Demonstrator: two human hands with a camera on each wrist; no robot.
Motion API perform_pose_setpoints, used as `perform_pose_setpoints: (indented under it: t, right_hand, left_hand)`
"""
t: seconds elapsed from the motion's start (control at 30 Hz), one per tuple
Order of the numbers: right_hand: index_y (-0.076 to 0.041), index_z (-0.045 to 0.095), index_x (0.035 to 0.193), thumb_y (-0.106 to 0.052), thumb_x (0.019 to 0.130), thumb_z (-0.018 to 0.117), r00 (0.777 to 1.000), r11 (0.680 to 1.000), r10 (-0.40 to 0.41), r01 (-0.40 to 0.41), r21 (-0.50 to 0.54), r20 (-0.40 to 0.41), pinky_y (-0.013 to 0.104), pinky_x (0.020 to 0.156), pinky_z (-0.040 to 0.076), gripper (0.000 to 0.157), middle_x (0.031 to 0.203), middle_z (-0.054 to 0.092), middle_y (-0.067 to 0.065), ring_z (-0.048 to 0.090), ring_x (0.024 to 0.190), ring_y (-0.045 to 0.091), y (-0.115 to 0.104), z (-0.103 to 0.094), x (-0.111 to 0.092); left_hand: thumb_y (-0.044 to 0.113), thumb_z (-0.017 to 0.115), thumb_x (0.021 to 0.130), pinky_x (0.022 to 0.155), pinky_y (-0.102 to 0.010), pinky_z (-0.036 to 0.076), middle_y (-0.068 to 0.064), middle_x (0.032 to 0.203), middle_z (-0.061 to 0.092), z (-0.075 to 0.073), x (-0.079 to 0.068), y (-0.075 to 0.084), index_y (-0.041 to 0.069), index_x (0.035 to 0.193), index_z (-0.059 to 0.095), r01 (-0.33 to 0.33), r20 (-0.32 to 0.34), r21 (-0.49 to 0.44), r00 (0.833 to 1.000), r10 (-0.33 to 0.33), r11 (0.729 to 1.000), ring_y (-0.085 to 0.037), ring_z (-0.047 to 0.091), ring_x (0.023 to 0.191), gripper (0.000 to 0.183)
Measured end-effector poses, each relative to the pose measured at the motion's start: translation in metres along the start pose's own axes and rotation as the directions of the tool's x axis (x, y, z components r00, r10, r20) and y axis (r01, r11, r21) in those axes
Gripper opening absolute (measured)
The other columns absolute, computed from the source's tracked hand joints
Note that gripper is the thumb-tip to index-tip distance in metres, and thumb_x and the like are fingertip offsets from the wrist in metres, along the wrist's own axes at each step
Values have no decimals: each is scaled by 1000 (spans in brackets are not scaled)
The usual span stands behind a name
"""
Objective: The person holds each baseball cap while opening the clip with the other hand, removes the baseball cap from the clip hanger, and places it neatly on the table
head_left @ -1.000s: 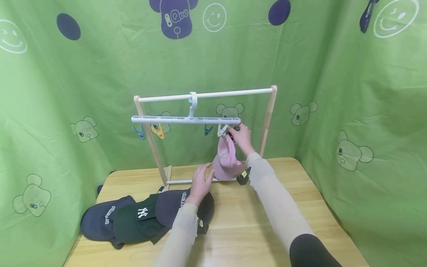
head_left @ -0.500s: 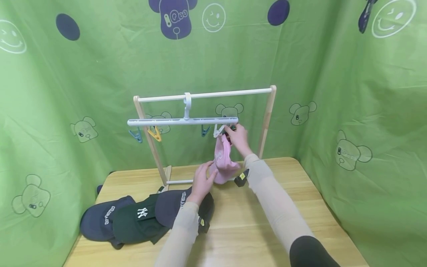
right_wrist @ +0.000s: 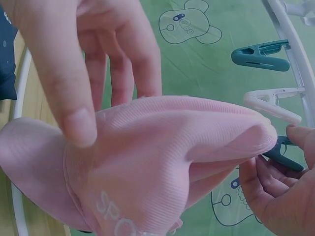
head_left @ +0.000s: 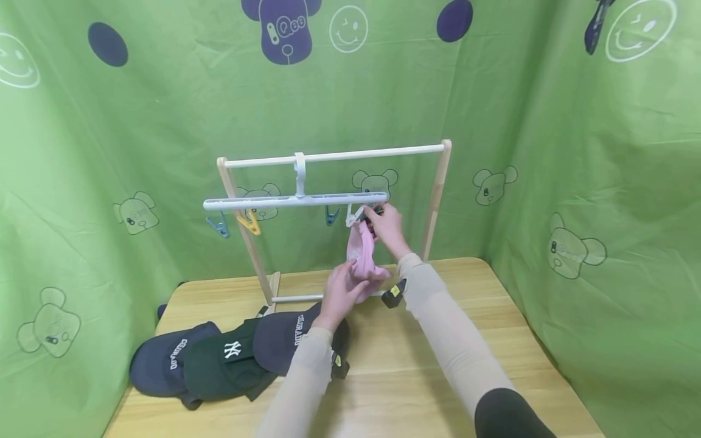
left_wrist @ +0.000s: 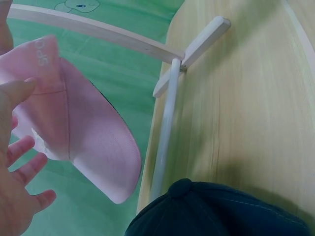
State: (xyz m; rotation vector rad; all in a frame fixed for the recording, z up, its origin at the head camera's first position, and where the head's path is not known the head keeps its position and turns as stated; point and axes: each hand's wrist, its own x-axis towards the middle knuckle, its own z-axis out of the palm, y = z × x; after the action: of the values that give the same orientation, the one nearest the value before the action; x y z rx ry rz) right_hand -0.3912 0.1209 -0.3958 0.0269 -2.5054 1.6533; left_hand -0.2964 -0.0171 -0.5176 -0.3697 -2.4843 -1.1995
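Note:
A pink baseball cap (head_left: 360, 249) hangs, brim down, below the right end of a white clip hanger (head_left: 263, 202). My right hand (head_left: 387, 228) pinches a dark teal clip (right_wrist: 281, 160) between thumb and fingers, and the cap's back edge lies right at that clip. Lower down, my left hand (head_left: 338, 297) touches the cap with its thumb on the crown, fingers spread and fairly straight. White letters show on the pink crown in the right wrist view. Beside the held clip hangs a white clip (right_wrist: 268, 102), then another teal clip (right_wrist: 261, 56).
The hanger hooks over the white top rail (head_left: 372, 154) of a wooden-sided rack. A blue clip (head_left: 219, 227) and a yellow clip (head_left: 250, 224) hang at its left. Overlapping dark caps (head_left: 219, 368) lie at the left of the wooden table (head_left: 427, 377). Green curtains (head_left: 547, 152) surround it.
The hanger has slid left along the rail, with the cap and my right hand going along. My left hand has come up and inward over the cap's brim and crown.

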Motion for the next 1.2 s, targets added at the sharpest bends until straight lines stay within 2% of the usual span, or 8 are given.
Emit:
perform_pose_setpoints:
  t: [0.13, 0.27, 0.37, 0.53, 0.63, 0.97, 1.2]
  right_hand:
    - [-4, 58, 110, -37, 96, 58, 1000, 1000, -4, 4, -5, -2, 42, 61, 61, 36, 97, 69, 21, 64, 63, 18, -2, 2, -2]
    - [-3, 58, 110, -37, 96, 58, 1000, 1000, -13, 13, 1, -6, 42, 62, 61, 37, 97, 69, 22, 62, 62, 13, -3, 3, -3]
    - [-3, 58, 110, -37, 96, 58, 1000, 1000, -16, 16, 7, -8, 43, 64, 61, 37, 96, 69, 21, 63, 63, 15, -4, 4, -5]
    - [-2, 58, 109, -37, 96, 58, 1000, 1000, -18, 18, 15, -10, 50, 67, 60, 37, 93, 68, 20, 67, 71, 30, -5, 5, -6]
    - [-2, 59, 108, -37, 96, 59, 999, 1000, -27, 27, 6, -19, 54, 70, 59, 37, 93, 67, 20, 67, 76, 36, -5, 5, -6]
    - [-3, 59, 107, -38, 96, 59, 999, 999, -45, 44, -20, -29, 52, 69, 59, 37, 93, 66, 18, 65, 76, 34, -3, 4, -5]
    - [-3, 59, 109, -39, 96, 58, 999, 999, -35, 35, 2, -15, 52, 65, 59, 38, 94, 67, 20, 67, 75, 35, -3, 4, -7]
  left_hand:
    - [28, 73, 86, 110, -48, 41, -14, 139, 55, 4, 2, -1, 10, 141, 48, 6, -6, 17, 1000, -6, 1000, -31, 52, 127, 63]
    - [25, 74, 84, 110, -50, 41, -16, 141, 53, 6, 5, -1, 12, 141, 49, 15, -21, 28, 1000, -15, 999, -34, 51, 128, 64]
    - [22, 74, 84, 109, -49, 42, -15, 141, 53, 8, 7, 0, 12, 140, 51, -2, -34, 54, 999, 4, 999, -35, 52, 127, 61]
    - [14, 68, 86, 111, -47, 41, -14, 140, 55, 10, 7, -1, 9, 136, 55, -34, -64, 93, 997, 40, 995, -34, 52, 128, 52]
    - [10, 65, 88, 112, -45, 40, -13, 139, 56, 10, 6, -2, 8, 135, 56, -40, -85, 82, 995, 47, 996, -32, 52, 129, 48]
    - [2, 59, 90, 109, -44, 43, -10, 130, 63, 8, 4, 1, 8, 129, 61, -76, -171, 44, 982, 82, 996, -29, 57, 123, 39]
    - [-5, 59, 87, 107, -43, 45, -11, 123, 66, 8, 4, 1, 6, 123, 65, -123, -262, 9, 958, 121, 992, -31, 59, 117, 39]
